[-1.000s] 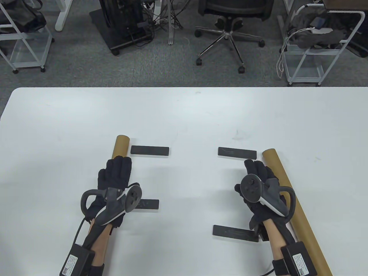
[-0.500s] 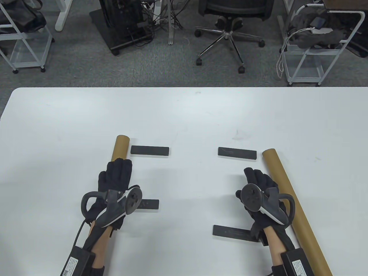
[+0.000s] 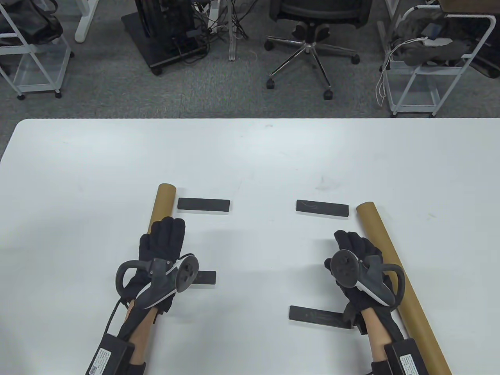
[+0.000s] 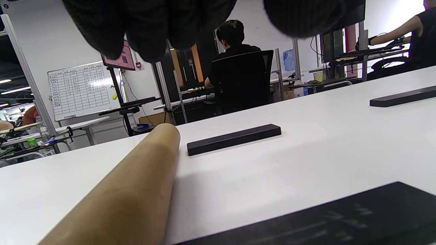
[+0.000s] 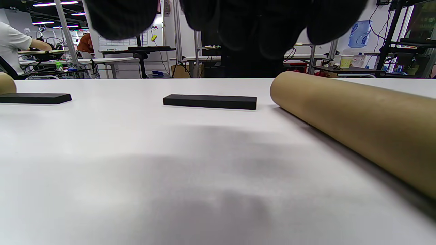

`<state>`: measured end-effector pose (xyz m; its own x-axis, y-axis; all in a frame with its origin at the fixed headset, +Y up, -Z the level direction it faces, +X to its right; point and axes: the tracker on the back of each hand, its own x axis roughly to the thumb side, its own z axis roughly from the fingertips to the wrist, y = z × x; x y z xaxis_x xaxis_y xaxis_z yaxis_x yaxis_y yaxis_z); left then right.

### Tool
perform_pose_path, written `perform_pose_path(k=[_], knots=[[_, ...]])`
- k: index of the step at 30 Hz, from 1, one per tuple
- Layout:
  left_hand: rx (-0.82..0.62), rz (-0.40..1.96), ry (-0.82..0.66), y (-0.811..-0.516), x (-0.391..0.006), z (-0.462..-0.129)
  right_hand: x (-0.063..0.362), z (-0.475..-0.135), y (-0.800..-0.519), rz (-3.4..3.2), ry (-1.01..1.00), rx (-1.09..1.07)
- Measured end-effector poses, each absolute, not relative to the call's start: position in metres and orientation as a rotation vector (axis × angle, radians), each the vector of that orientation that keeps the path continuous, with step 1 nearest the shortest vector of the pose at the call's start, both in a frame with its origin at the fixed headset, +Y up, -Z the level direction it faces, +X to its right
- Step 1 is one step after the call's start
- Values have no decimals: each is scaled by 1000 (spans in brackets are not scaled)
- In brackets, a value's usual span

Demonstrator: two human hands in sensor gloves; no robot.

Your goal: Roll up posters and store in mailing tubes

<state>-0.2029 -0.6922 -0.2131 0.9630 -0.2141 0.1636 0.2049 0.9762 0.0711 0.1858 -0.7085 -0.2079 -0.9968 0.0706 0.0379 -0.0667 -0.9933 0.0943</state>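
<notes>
From the table view, my left hand [image 3: 164, 244] hovers flat, fingers extended, over the near part of the left cardboard tube [image 3: 163, 201], gripping nothing. My right hand [image 3: 357, 258], likewise spread and empty, sits just beside the right cardboard tube [image 3: 394, 261]. Four matte black bars lie on the smooth white table [image 3: 250, 156], one being the far-left bar [image 3: 203, 204]. Both hands have drifted slightly rightward and nearer since half a second ago.

Left wrist view: knit fingertips [image 4: 146, 30] hang above the tube [image 4: 136, 183], a smooth brown cylinder.

Right wrist view: fingertips [image 5: 245, 23] clear of the tube [image 5: 357, 119]; a slab-shaped bar [image 5: 209, 101] beyond.
</notes>
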Motion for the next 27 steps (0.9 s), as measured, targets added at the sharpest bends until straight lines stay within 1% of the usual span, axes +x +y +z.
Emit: perform_pose_path(k=[3,27], knots=[[58,-240,-172,-692,-202,-212,185,-207,-708,3069,151,67],[55,-231,-159,-690,-205,-213,183,-207,-708,3073,156,88]])
